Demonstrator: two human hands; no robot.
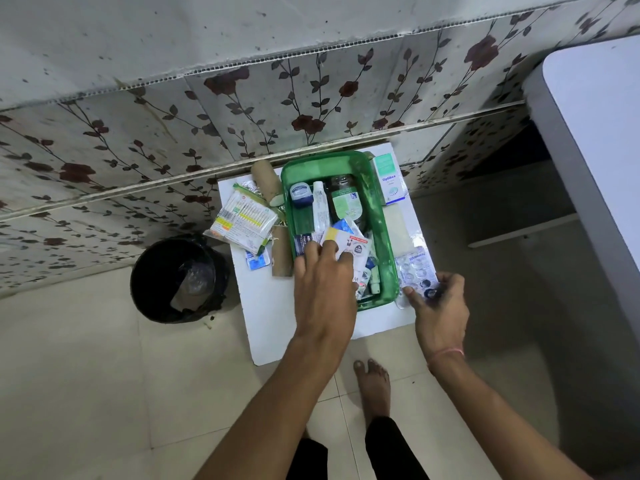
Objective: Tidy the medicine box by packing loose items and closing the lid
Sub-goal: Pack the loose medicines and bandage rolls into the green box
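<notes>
A green plastic medicine box (pixel 389 258) stands without a lid on a small white table (pixel 273 317). Inside lie a dark syrup bottle (pixel 344 199), a white tube (pixel 320 206), a small blue jar (pixel 300 195) and several packets. My left hand (pixel 323 285) reaches into the box, fingers pressing on a white and yellow sachet (pixel 346 242). My right hand (pixel 440 306) pinches a silver blister strip (pixel 414 268) at the box's right side. Loose packets (pixel 242 221), a bandage roll (pixel 266 183) and a white-green carton (pixel 389 178) lie around the box.
A black bin (pixel 178 278) stands on the tiled floor left of the table. A floral-tiled wall rises behind. A white surface (pixel 599 133) juts in at the right. My bare foot (pixel 372 382) is under the table's near edge.
</notes>
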